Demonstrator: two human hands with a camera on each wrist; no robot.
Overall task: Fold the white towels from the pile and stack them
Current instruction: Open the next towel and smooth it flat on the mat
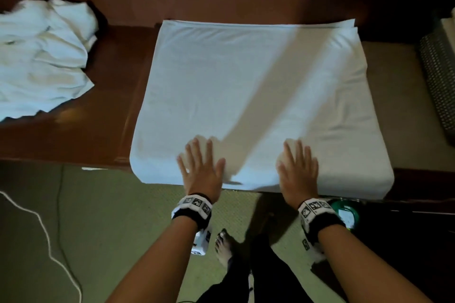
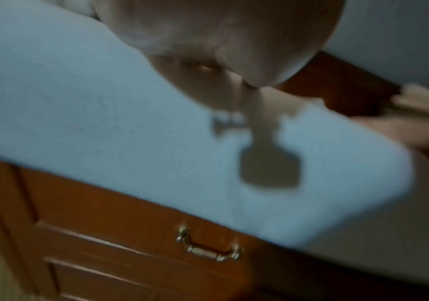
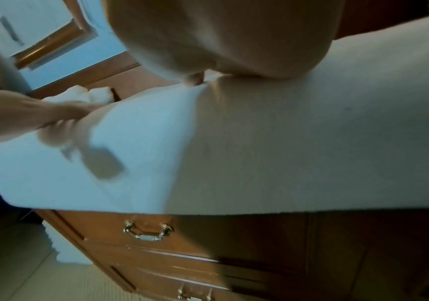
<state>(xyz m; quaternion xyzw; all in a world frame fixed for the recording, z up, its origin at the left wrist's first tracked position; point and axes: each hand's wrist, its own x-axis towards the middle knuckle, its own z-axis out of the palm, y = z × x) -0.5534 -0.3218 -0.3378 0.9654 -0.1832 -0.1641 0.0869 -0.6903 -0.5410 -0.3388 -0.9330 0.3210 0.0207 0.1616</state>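
Two hands, left hand (image 1: 200, 167), right hand (image 1: 298, 170), fingers flat on one folded towel (image 1: 246, 86).

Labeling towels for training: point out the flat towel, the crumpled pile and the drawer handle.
flat towel (image 1: 246, 86), head view, middle of its top.
crumpled pile (image 1: 41, 56), head view, centre of the heap.
drawer handle (image 2: 209, 247), left wrist view, its bar.

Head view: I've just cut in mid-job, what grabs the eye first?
A big white towel lies flat across the middle of the brown wooden dresser, its near edge draping over the front. The left hand and right hand press flat on that near edge. A crumpled pile of white towels sits at far left.
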